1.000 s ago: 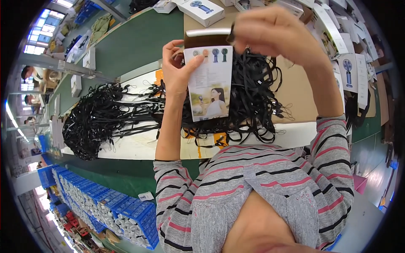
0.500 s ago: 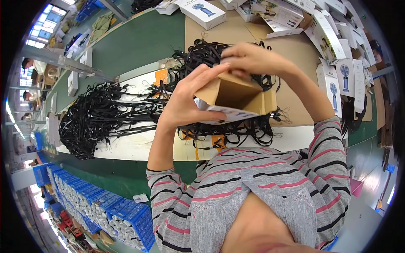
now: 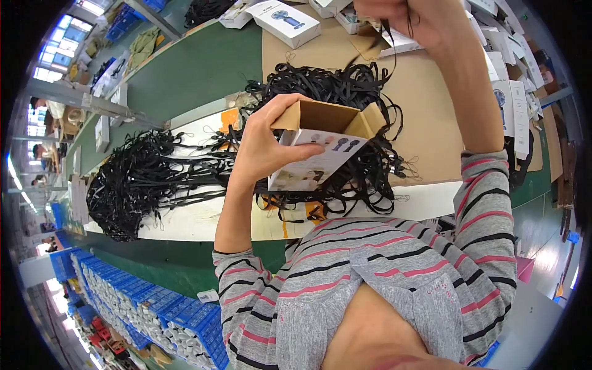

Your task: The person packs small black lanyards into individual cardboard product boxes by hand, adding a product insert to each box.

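Note:
My left hand (image 3: pixel 262 145) is closed round the side of a small printed carton box (image 3: pixel 327 160), thumb across its front. The box is tilted, its top end uncovered with brown flaps folded out, and its inside looks bare as far as it shows. High above the table my right hand (image 3: pixel 416 21), partly cut off by the picture's upper edge, pinches a black lanyard strap (image 3: pixel 386 31) whose thin cord loop hangs down. Part of the strap is blurred. Behind and below the box lies a tangled heap of black lanyards (image 3: pixel 327 80).
A second lanyard bundle (image 3: pixel 126 185) stretches leftward over the white board. Cartons (image 3: pixel 290 24) with a fan picture stand at the far side, and several more (image 3: pixel 512 111) pile up at the right. Blue crates (image 3: pixel 154 308) of white items stand at the lower left.
My right hand has risen from the lanyard heap beside the box toward the upper edge, now with a strap in it. The left hand has turned the box so its printed front shows more.

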`<state>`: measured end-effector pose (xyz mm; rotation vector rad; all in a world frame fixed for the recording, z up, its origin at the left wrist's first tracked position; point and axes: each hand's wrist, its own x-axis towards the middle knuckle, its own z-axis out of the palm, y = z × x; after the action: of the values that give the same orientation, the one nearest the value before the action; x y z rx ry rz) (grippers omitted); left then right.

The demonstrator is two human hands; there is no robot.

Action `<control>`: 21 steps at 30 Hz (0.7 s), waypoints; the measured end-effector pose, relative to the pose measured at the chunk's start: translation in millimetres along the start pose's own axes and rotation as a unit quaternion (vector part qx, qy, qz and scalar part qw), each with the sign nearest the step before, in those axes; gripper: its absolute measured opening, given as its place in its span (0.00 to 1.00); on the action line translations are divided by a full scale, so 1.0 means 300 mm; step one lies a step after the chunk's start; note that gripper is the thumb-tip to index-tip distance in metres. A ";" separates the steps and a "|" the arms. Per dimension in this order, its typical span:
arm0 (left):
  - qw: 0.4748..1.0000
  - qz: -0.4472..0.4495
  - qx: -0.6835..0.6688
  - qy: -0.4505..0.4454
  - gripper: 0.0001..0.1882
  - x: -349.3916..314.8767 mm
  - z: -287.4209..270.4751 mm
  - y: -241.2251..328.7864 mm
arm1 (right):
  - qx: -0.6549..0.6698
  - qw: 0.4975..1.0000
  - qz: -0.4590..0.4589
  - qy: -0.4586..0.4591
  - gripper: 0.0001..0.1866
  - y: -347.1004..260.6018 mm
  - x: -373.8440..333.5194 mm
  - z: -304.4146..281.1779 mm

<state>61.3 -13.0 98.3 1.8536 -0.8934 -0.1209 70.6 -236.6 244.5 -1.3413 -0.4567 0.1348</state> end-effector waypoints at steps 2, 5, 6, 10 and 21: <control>1.000 0.006 0.016 0.009 0.29 0.000 0.006 -0.003 | 0.264 0.959 0.040 -0.093 0.11 -0.027 0.030 -0.010; 0.999 -0.019 -0.024 0.024 0.30 -0.003 0.012 -0.020 | 0.073 0.996 -0.044 0.022 0.11 -0.009 0.028 0.065; 0.997 -0.049 -0.030 0.046 0.30 -0.045 -0.011 -0.038 | 0.074 0.996 -0.024 0.043 0.10 0.054 0.066 0.100; 0.991 -0.073 -0.076 0.080 0.31 -0.079 -0.022 -0.056 | -0.133 0.989 0.062 -0.034 0.16 0.249 0.014 0.135; 0.956 -0.066 -0.239 0.156 0.53 -0.161 0.013 -0.107 | -0.558 0.788 -0.011 -0.261 0.14 0.319 -0.105 0.106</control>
<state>41.5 20.6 55.1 1.4243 -0.4669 -0.1108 45.3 -196.3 150.1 -2.4860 -1.1301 0.2347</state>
